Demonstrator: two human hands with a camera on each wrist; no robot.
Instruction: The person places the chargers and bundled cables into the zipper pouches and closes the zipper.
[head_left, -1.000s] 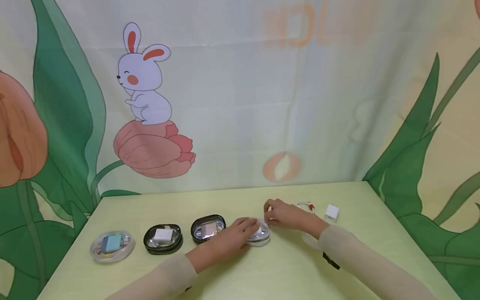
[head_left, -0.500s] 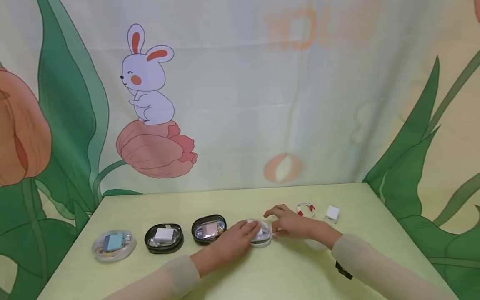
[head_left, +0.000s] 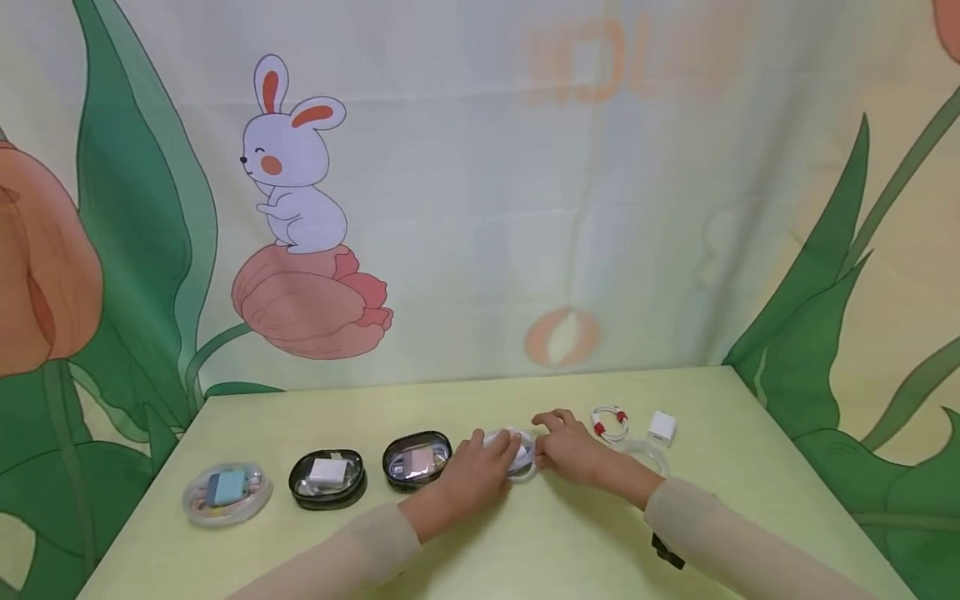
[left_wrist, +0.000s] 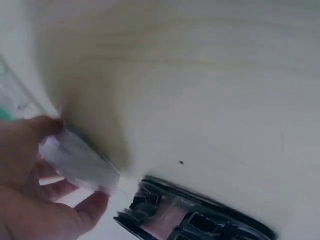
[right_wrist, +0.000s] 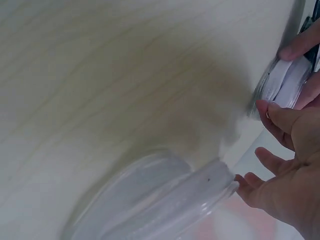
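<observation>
A clear oval zip case [head_left: 522,454] with white things inside lies right of the middle of the table. My left hand [head_left: 474,475] grips it from the left; in the left wrist view the thumb and fingers [left_wrist: 92,205] hold it by opposite edges. My right hand [head_left: 573,452] is at the case's right end. There, in the right wrist view, the thumb and index finger pinch a small zipper pull [right_wrist: 268,114] at the edge, mostly hidden by the fingertips. The other fingers of this hand are spread.
Left of the hands stand two black-rimmed cases, one with a pinkish charger [head_left: 418,460], one with a white charger [head_left: 327,472], and a clear case [head_left: 227,494] with a blue charger. To the right lie a coiled white cable [head_left: 615,436], a white charger [head_left: 662,427] and another clear case [head_left: 651,450].
My right hand first reached behind the case's right end, then drew back along its right side, and is now close against it. My left hand has gone from lying flat on the case to gripping it.
</observation>
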